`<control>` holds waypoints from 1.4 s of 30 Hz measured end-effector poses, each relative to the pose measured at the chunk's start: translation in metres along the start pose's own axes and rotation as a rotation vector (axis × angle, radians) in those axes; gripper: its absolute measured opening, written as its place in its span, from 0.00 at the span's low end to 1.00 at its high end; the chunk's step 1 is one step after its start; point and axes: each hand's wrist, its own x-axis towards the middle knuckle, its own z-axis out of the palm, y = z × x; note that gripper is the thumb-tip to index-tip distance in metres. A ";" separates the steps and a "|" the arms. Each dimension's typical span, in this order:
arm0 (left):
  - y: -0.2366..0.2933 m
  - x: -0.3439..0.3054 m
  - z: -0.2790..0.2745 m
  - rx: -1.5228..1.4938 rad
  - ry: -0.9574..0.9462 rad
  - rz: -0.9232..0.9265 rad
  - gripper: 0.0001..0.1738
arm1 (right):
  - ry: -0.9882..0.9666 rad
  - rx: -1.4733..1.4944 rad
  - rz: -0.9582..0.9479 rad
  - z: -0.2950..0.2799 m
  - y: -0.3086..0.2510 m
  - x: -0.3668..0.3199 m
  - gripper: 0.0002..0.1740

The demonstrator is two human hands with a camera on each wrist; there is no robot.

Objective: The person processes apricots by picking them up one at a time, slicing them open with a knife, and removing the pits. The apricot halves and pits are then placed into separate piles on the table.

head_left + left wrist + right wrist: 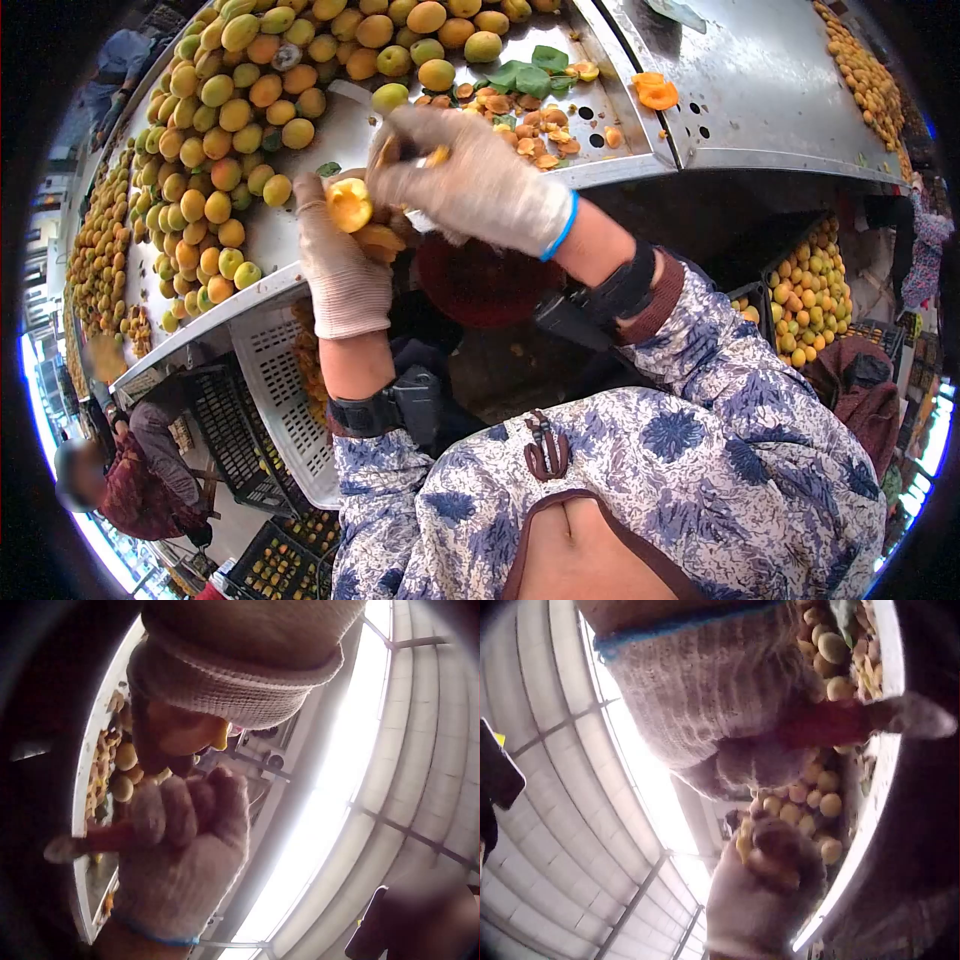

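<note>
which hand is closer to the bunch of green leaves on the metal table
Right. The right hand is just to the near side of the leaves; the left hand is farther off to their left, holding split fruit.

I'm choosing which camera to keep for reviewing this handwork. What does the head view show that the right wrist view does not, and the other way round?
Head only: the white perforated plastic crate and the blue-and-white floral top.

Right wrist only: the red handle gripped in the right hand and the pale ribbed roof.

Both: the left hand holding opened orange fruit, and heaped round yellow-orange fruit.
</note>
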 end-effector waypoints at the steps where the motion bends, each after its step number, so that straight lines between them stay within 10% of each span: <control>1: 0.010 -0.009 0.006 0.002 0.022 0.015 0.30 | -0.035 0.094 0.156 -0.010 -0.010 0.000 0.08; 5: 0.047 -0.010 -0.040 0.149 0.145 0.213 0.24 | -0.092 -0.874 0.035 -0.036 0.001 0.012 0.22; 10: 0.101 -0.059 -0.179 1.492 0.276 0.155 0.27 | -0.036 -0.920 0.063 -0.047 0.006 0.012 0.29; 14: 0.112 -0.081 -0.216 1.800 0.442 0.136 0.25 | 0.107 -0.725 -0.019 -0.047 0.017 0.012 0.25; 17: 0.123 -0.060 -0.212 1.748 0.526 0.384 0.26 | 0.155 -0.642 -0.139 -0.043 0.015 0.008 0.24; 31: 0.087 0.084 -0.125 2.354 0.700 0.102 0.30 | 0.270 -0.793 -0.089 -0.039 0.014 0.009 0.23; 35: 0.086 0.096 -0.128 2.309 0.744 0.046 0.31 | 0.189 -0.686 -0.052 -0.038 0.007 0.004 0.21; 39: 0.089 0.078 -0.123 2.254 0.376 0.280 0.30 | 0.104 -0.508 -0.061 -0.031 0.006 0.003 0.22; 42: 0.088 0.046 -0.095 0.860 -0.038 0.256 0.22 | 0.069 -0.425 -0.065 -0.024 0.006 0.002 0.25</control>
